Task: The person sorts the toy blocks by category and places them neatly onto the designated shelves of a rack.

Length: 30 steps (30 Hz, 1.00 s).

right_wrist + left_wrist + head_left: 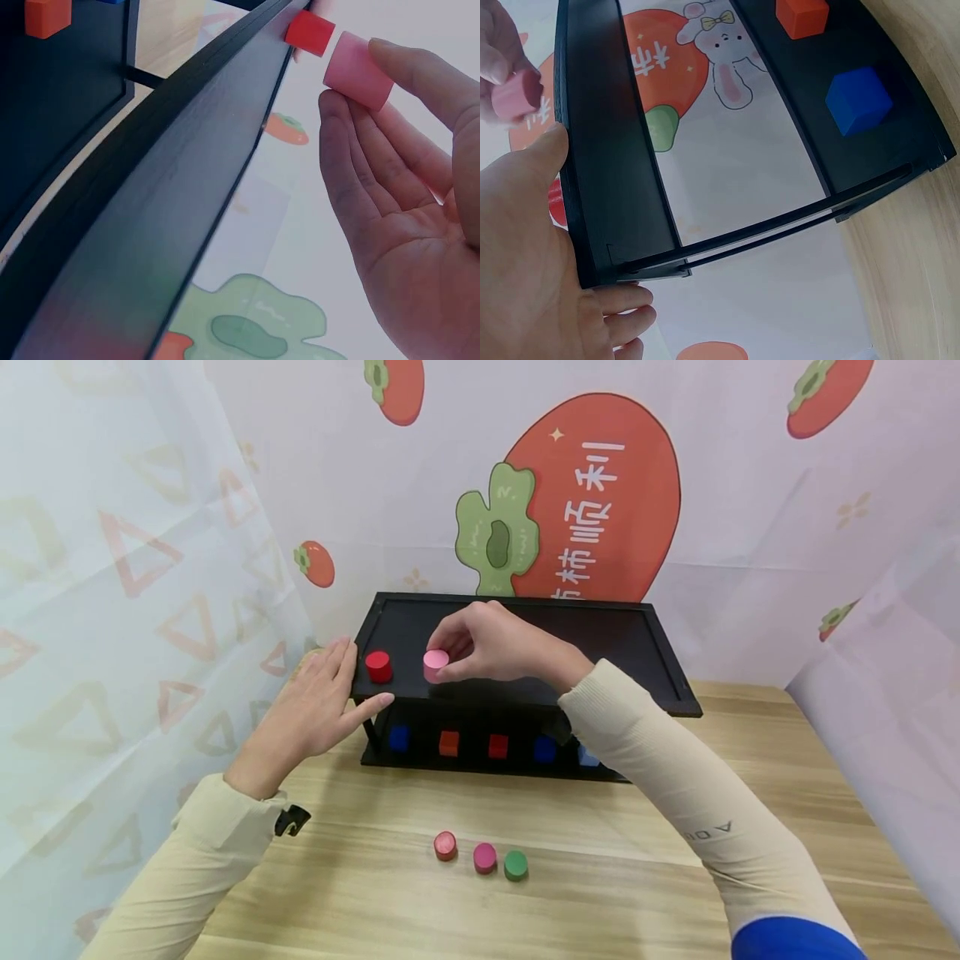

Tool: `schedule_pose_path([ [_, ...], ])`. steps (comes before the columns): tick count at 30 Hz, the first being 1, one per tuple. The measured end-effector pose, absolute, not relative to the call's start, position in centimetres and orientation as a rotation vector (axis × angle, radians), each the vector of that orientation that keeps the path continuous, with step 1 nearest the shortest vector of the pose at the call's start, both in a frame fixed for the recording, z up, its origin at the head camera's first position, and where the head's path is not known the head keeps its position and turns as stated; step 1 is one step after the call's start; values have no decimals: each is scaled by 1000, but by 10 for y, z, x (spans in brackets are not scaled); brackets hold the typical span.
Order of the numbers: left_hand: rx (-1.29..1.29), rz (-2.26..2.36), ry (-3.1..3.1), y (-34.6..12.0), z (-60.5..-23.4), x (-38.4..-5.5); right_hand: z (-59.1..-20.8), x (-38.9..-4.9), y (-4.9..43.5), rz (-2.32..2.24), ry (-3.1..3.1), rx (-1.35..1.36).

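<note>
My right hand [487, 642] pinches a pink cylinder block [435, 666] between thumb and fingertips, close over the top board of a black two-tier shelf [570, 631]. In the right wrist view the pink block [358, 71] appears tilted, apart from the board's surface. A red cylinder block [378, 667] stands on the board's left end, left of the pink one. My left hand [318, 697] rests against the shelf's left corner, fingers extended along its side and thumb at the front edge. Its fingertips [630, 326] show past the shelf's end in the left wrist view.
On the lower tier sit several cubes, among them a blue cube [399, 738], an orange cube [448, 743] and a red cube [498, 746]. In front, on the wooden table [360, 893], stand a light red cylinder [446, 846], a magenta cylinder [484, 857] and a green cylinder [515, 865].
</note>
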<state>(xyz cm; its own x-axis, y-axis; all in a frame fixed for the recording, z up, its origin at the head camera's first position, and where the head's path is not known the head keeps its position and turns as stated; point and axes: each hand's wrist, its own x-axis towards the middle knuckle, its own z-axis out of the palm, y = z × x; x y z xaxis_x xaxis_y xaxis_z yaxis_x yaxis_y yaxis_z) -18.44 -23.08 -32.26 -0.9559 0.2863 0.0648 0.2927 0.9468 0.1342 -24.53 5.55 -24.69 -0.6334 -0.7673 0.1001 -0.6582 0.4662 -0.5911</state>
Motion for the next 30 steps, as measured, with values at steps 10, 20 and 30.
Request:
schedule_pose_path([
  [10, -466, -224, -3022, -231, -324, -185, -258, -257, 37, -876, 2563, -1191],
  [20, -451, -227, -3045, -233, -326, -187, -263, -262, 29, -843, 2574, -1181],
  [30, -457, -205, -3044, -232, -324, -186, -267, -261, 27, -800, 2561, -1159],
])
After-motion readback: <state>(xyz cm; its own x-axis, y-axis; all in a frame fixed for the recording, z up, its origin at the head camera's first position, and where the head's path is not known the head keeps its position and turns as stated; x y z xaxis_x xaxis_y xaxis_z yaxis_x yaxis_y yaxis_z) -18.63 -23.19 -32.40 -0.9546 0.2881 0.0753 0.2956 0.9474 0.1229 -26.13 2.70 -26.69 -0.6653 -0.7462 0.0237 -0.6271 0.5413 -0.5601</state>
